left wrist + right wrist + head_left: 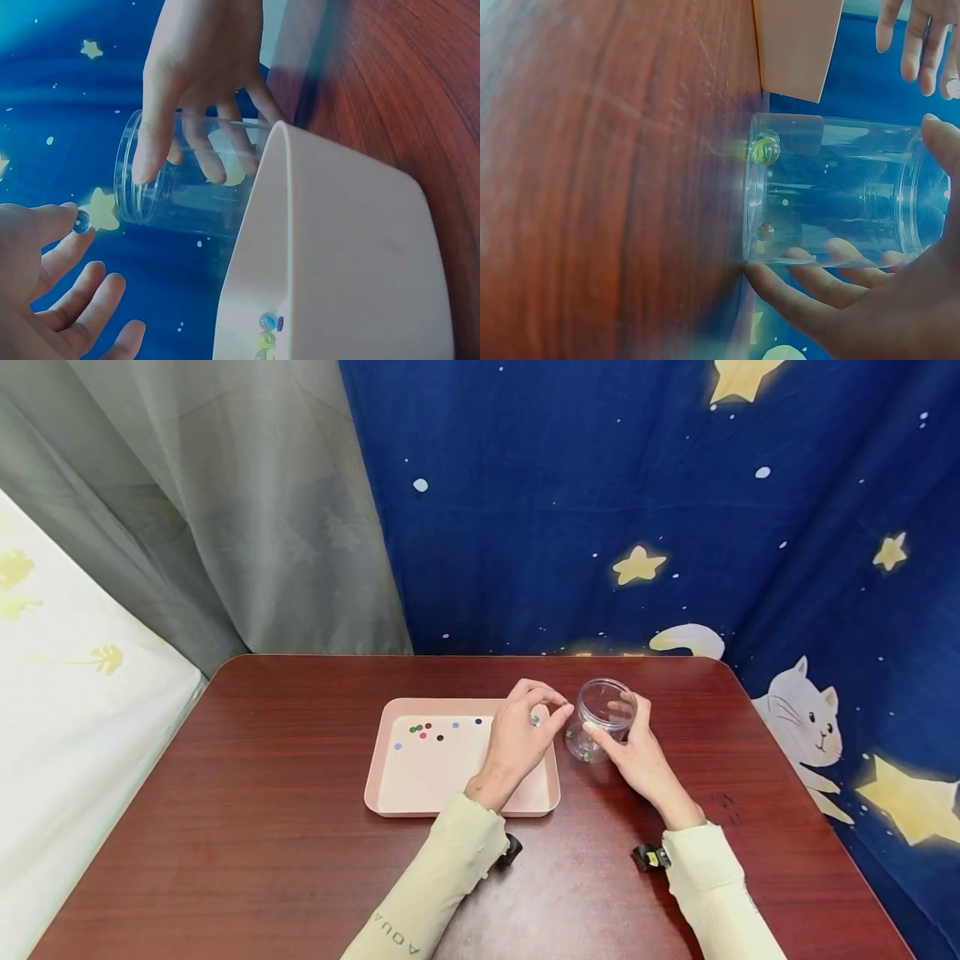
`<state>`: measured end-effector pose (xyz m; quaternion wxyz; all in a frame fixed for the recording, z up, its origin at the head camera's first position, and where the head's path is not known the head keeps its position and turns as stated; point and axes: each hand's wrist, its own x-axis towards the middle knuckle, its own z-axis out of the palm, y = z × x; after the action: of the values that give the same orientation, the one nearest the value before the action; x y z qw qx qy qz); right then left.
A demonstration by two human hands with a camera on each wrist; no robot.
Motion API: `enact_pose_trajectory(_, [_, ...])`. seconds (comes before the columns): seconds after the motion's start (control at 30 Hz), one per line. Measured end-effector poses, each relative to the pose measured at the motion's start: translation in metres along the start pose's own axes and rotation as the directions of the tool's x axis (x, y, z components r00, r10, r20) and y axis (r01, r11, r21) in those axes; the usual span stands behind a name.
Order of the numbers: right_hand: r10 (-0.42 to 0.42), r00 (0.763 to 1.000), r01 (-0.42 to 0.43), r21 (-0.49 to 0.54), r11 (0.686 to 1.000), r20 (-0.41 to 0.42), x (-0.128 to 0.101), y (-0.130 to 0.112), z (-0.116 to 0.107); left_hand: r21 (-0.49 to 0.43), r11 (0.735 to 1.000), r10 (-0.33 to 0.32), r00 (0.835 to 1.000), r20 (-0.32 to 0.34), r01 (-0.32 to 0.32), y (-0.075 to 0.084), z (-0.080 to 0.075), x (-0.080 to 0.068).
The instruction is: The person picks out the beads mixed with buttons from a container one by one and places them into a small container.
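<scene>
My left hand (534, 719) hovers over the right end of a pink tray (420, 777) and pinches a small blue marble (81, 221) between thumb and forefinger, close to the mouth of a clear plastic jar (600, 714). The jar stands upright on the table just right of the tray. My right hand (622, 731) grips it round the side, thumb near the rim. A green marble (764, 148) and a darker marble (765, 229) lie on the jar's bottom. Several loose marbles (423, 731) sit in the tray's far left corner.
The dark red wooden table (262, 827) has rounded corners; its far edge meets a blue star-patterned cloth (600, 510) and a grey curtain (225, 510). A white cloth (67, 710) hangs at the left.
</scene>
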<state>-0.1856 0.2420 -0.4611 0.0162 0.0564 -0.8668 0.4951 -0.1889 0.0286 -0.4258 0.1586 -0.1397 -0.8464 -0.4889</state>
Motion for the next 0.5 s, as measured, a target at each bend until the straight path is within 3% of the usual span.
enact_pose_trajectory(0.5, [-0.018, 1.0, 0.018, -0.005, 1.0, 0.001, 0.0008, 0.0, 0.0004, 0.006, 1.0, -0.012, 1.0, 0.004, 0.012, 0.0064, 0.0089, -0.0023])
